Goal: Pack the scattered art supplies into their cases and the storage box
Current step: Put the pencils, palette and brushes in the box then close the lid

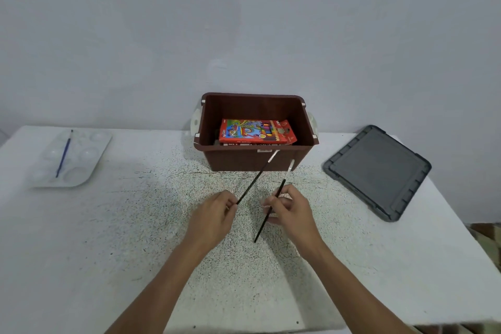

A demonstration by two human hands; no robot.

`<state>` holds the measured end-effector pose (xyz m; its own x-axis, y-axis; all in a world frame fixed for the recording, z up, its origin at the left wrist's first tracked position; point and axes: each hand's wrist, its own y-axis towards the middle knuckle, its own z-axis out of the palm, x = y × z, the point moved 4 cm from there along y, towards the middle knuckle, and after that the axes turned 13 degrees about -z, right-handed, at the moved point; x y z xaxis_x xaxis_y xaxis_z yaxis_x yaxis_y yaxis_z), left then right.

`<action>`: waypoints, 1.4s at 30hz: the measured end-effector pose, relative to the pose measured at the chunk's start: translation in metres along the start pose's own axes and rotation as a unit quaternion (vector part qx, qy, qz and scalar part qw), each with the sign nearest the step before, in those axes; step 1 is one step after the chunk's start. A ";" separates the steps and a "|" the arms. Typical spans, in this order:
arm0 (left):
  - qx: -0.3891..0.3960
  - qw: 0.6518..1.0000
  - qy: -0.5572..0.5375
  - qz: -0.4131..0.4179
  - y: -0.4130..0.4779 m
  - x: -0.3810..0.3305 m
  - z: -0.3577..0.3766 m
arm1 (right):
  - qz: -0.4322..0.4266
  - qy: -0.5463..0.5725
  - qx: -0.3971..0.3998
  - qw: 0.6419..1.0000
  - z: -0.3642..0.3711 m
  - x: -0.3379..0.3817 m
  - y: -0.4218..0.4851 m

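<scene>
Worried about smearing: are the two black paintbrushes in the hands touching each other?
Apart: head view shows a gap between the left hand's thin black paintbrush and the right hand's matching paintbrush.

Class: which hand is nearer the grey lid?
Right. The right hand is left of the lid, apart from it; the left hand is farther left, beyond the right hand.

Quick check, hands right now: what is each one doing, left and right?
Left hand: closed, grip pinching the end of one black brush.
Right hand: closed, holding the other black brush near its middle.
</scene>
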<state>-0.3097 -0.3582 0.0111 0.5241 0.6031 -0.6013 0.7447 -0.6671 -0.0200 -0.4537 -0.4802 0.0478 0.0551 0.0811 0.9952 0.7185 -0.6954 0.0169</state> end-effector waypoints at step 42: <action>-0.062 0.984 -0.137 -0.093 -0.027 0.067 -0.052 | -0.136 -0.106 0.130 0.976 0.061 0.024 0.012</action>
<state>-0.2734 -0.2768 0.0130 0.2543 0.5577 -0.7901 0.8714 -0.4866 -0.0629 -0.4017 -0.4430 0.0665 -0.0399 0.4020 0.9148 0.8771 -0.4244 0.2248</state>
